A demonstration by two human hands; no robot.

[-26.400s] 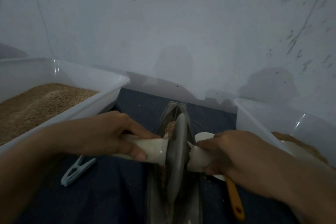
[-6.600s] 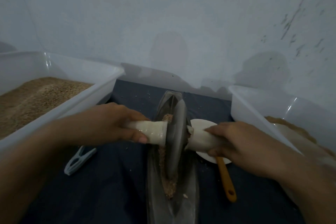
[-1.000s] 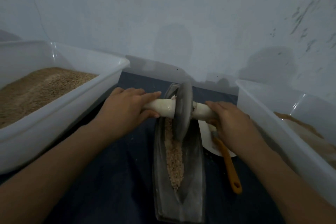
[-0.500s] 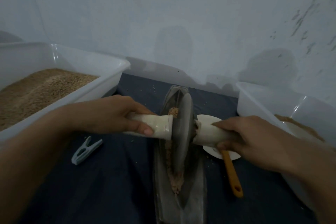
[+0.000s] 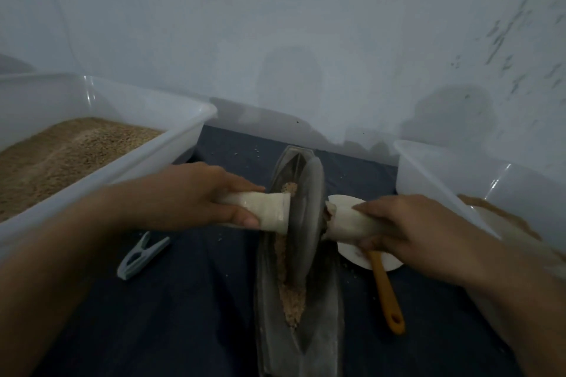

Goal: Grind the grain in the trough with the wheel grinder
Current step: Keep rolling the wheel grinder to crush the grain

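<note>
wheel grinder (image 5: 306, 217) rolled nearer | trough (image 5: 324, 315): grain (image 5: 294, 297) | left tub (image 5: 171, 144): grain

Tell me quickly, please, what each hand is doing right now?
Left hand: closed round the wheel grinder's left handle.
Right hand: closed round its right handle.

Dark blue cloth (image 5: 196, 309) covered the floor. Left: white plastic tub (image 5: 183, 128) w/ tan grain inside. Right: 2nd white tub (image 5: 428, 168), brownish contents. Pale clothespin (image 5: 142, 251) lay near left tub. Orange-handled utensil (image 5: 387, 294) rested on a white dish (image 5: 352, 254). Wall (image 5: 306, 40) behind, scuffed.
</note>
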